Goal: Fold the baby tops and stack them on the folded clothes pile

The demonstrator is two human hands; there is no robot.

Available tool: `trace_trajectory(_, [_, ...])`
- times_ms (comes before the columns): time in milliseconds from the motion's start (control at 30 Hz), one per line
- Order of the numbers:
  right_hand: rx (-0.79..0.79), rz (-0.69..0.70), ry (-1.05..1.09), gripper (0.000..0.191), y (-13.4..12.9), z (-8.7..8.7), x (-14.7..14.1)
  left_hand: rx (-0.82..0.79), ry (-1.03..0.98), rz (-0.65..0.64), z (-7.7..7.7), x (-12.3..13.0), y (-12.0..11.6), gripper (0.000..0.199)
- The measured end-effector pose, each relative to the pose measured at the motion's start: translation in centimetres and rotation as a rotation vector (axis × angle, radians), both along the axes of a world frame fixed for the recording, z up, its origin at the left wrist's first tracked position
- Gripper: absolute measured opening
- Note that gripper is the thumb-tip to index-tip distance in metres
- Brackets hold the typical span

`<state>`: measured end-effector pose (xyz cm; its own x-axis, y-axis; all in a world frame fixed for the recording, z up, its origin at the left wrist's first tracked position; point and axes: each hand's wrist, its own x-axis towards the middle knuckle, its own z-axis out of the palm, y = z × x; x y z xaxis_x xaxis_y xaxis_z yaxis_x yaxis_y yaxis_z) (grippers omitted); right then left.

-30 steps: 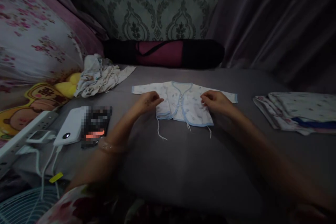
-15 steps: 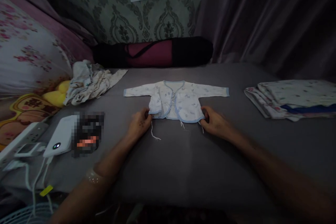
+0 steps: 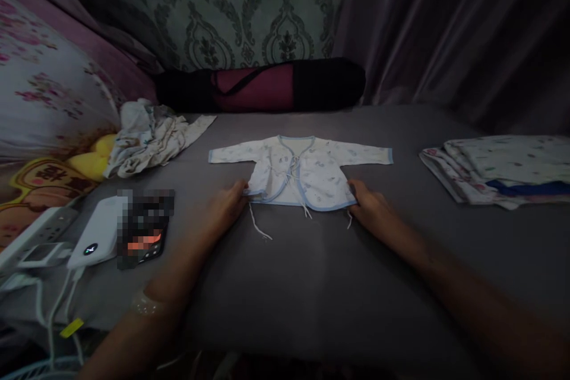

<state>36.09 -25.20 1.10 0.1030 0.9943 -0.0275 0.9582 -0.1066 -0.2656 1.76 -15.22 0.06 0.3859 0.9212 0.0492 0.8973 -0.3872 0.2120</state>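
A small white baby shirt [image 3: 318,175] with blue trim and a faint print lies front up on the grey sheet, sleeves spread to both sides. Thin white ties cross its front, and loose strings hang below the hem. My left hand [image 3: 230,202] pinches the lower left corner of the hem. At the opposite lower corner, my right hand [image 3: 369,205] has its fingers closed on the edge. Between the two hands the hem is stretched wide.
Folded cloths [image 3: 507,160] are stacked at the right. Crumpled cloth [image 3: 149,136] lies at the left, near a power bank [image 3: 100,228], a partly blurred phone [image 3: 149,237] and a power strip [image 3: 40,231]. A long black and maroon bag [image 3: 258,88] lies along the wall.
Both hands have moved apart, drawing the hem corners outward. The shirt's lower part is wider and flatter. My view has shifted slightly.
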Motion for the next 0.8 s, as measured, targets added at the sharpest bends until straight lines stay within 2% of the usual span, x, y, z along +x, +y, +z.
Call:
trace_trajectory(133, [-0.019, -0.009, -0.078, 0.046, -0.2, 0.8, -0.6, -0.009, 0.054, -0.045, 0.0, -0.3, 0.3, 0.029])
trace_trajectory(267, [0.014, -0.025, -0.228, 0.046, -0.3, 1.2, -1.1, 0.065, 0.063, -0.004, 0.5, 0.3, 0.0, 0.048])
trace_trajectory(333, [0.098, 0.053, -0.271, 0.049, -0.4, 1.3, -0.9, 0.142, 0.059, -0.095, 1.3, 0.3, -0.3, 0.057])
trace_trajectory(433, [0.166, 0.248, -0.254, 0.045, -0.7, 1.9, -0.2, 0.153, 0.064, -0.297, 3.1, 0.3, -1.1, 0.059])
trace_trajectory(567, [0.177, 0.377, -0.135, 0.026, -0.2, 3.9, -1.2, 0.146, 0.009, -0.398, 5.6, 2.1, -2.3, 0.042])
trace_trajectory(667, [0.038, 0.366, -0.03, 0.025, 2.0, 5.5, -4.2, 0.095, -0.033, -0.391, 6.3, 5.5, -2.6, 0.025])
trace_trajectory(733, [-0.061, 0.335, -0.025, 0.026, 3.9, 5.8, -6.4, 0.023, 0.047, -0.282, 6.3, 7.9, -2.5, 0.021])
trace_trajectory(800, [-0.092, 0.273, -0.054, 0.025, 5.4, 5.4, -7.9, -0.005, 0.131, -0.177, 5.8, 9.6, -2.4, 0.021])
